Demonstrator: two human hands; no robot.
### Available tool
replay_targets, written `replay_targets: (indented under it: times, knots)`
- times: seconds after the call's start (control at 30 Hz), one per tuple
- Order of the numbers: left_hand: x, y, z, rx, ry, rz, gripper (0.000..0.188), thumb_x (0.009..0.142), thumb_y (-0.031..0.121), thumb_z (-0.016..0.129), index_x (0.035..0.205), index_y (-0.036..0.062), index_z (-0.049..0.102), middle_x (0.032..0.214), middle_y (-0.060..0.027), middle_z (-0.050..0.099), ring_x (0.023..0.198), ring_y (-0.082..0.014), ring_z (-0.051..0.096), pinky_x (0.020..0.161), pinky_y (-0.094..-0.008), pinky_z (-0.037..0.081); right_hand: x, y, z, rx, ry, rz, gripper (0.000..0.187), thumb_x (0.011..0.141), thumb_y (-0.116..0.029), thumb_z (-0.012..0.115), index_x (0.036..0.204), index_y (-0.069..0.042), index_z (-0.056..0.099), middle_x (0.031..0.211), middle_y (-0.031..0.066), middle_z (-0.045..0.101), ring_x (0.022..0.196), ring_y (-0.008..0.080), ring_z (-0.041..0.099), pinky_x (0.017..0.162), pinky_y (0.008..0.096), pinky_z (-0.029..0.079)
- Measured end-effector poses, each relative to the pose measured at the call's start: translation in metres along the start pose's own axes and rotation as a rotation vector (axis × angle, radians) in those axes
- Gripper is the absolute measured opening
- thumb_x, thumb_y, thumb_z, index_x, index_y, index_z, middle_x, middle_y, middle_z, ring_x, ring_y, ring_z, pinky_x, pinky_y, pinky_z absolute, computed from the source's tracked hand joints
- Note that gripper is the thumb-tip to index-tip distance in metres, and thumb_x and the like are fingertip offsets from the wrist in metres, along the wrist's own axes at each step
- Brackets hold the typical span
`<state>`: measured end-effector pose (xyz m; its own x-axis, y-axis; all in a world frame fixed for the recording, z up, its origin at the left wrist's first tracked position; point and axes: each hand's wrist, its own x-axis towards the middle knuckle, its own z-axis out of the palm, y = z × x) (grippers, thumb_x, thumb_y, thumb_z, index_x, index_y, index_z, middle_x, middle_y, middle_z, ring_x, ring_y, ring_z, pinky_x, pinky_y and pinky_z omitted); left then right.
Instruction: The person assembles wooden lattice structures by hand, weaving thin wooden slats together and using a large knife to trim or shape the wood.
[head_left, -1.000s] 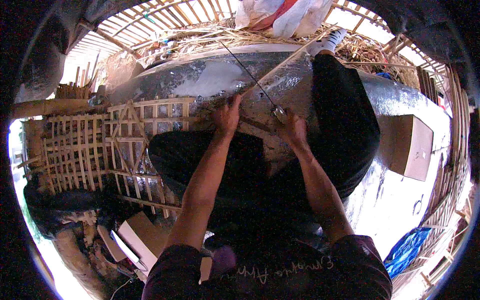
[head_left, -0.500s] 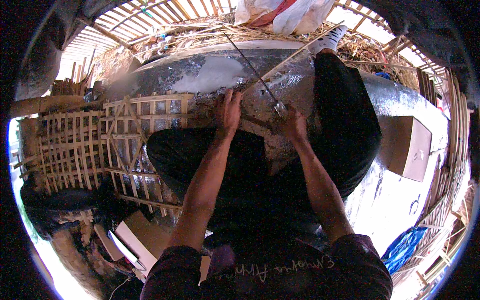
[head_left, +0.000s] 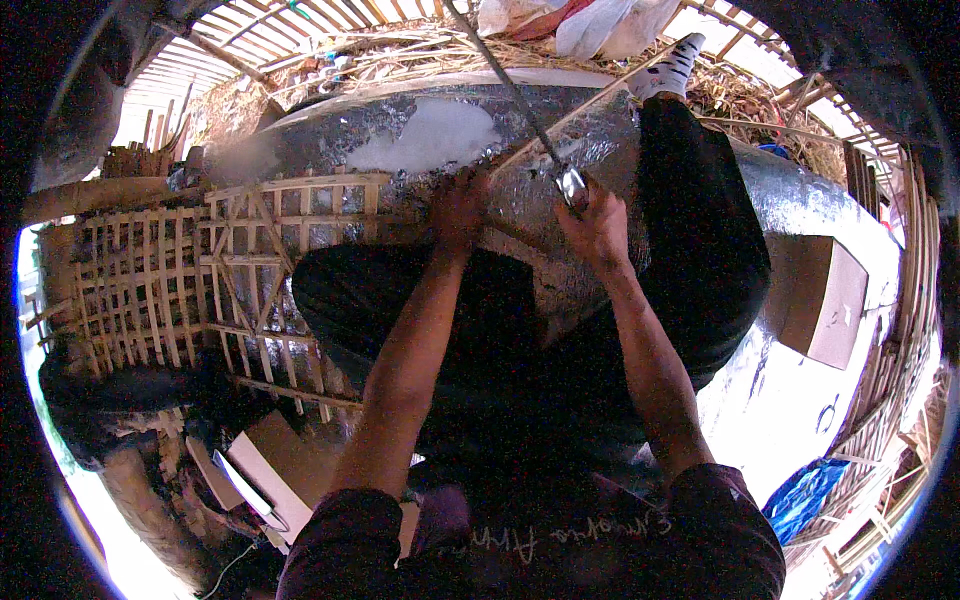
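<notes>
My right hand [head_left: 600, 225] is closed round the handle end of a long-bladed knife [head_left: 515, 95]. A shiny metal part shows at its grip, and the thin dark blade points up and away to the left. My left hand [head_left: 458, 208], in shadow, is closed at the near end of a pale bamboo strip [head_left: 565, 125]. That strip slants up to the right, as far as my socked foot [head_left: 672, 72]. The blade crosses the strip in view; whether they touch I cannot tell. My left fingertips are too dark to make out.
Silvery sheeting [head_left: 330, 125] lies under me. Bamboo lattice panels [head_left: 290, 235] are at the left, with an opened cardboard box [head_left: 275, 470] below. Another box [head_left: 820, 300] and blue plastic [head_left: 805, 500] are at the right. Straw [head_left: 400, 60] and a white sack [head_left: 610, 25] lie at the far side.
My right hand has risen slightly and turned, and the knife's blade now looks larger and steeper, reaching the top edge. My left hand has moved little and is now in shadow.
</notes>
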<state>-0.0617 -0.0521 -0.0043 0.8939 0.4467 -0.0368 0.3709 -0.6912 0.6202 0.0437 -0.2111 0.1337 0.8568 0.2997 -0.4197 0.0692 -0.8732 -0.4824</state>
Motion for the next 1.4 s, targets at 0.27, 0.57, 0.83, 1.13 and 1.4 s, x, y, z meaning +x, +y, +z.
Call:
replay_targets:
  times: [0.27,0.57,0.83,1.13,1.4]
  knots:
    - [-0.002,-0.007,0.022,-0.181,0.056,0.005,0.038,0.085,0.017,0.054,0.124,0.0170,0.054,0.122,-0.0089,0.058,0.104,-0.0376,0.057,0.084,-0.0477,0.049,0.005,0.053,0.025,-0.250,0.095,-0.080,0.036,0.073,-0.025,0.073,0.102,-0.006,0.063,0.087,0.0166,0.067,0.077,0.0334,0.066,0.065,0.0392,0.052]
    - [0.030,0.006,-0.018,-0.389,-0.091,-0.320,0.032,0.091,0.028,0.049,0.117,0.0114,0.058,0.120,-0.0135,0.058,0.109,-0.0374,0.054,0.090,-0.0459,0.045,-0.001,-0.074,-0.038,0.147,0.200,-0.339,0.026,0.074,-0.019,0.070,0.092,-0.003,0.061,0.070,0.0082,0.065,0.058,0.0188,0.062,0.055,0.0354,0.049]
    - [0.028,0.005,-0.017,-0.198,0.115,0.052,0.035,0.080,0.010,0.060,0.115,0.0123,0.059,0.115,-0.0155,0.059,0.103,-0.0368,0.055,0.081,-0.0458,0.050,0.020,-0.009,-0.020,-0.246,0.078,-0.136,0.047,0.070,-0.024,0.071,0.112,-0.006,0.061,0.088,0.0188,0.067,0.078,0.0384,0.065,0.069,0.0423,0.053]
    - [0.053,0.019,-0.026,-0.458,0.121,-0.022,0.036,0.082,0.016,0.060,0.117,0.0095,0.058,0.111,-0.0154,0.060,0.100,-0.0361,0.058,0.081,-0.0446,0.048,0.025,0.002,-0.006,0.684,0.245,-0.063,0.029,0.078,-0.022,0.067,0.099,-0.003,0.062,0.077,0.0066,0.066,0.063,0.0211,0.061,0.059,0.0325,0.050]
    - [0.048,0.004,-0.024,-0.056,0.199,0.183,0.034,0.089,0.019,0.051,0.121,0.0061,0.052,0.112,-0.0165,0.059,0.097,-0.0367,0.059,0.080,-0.0429,0.047,0.018,-0.063,-0.052,-0.156,0.238,-0.391,0.020,0.079,-0.012,0.068,0.094,-0.001,0.063,0.077,-0.0005,0.063,0.059,0.0114,0.056,0.057,0.0276,0.047]
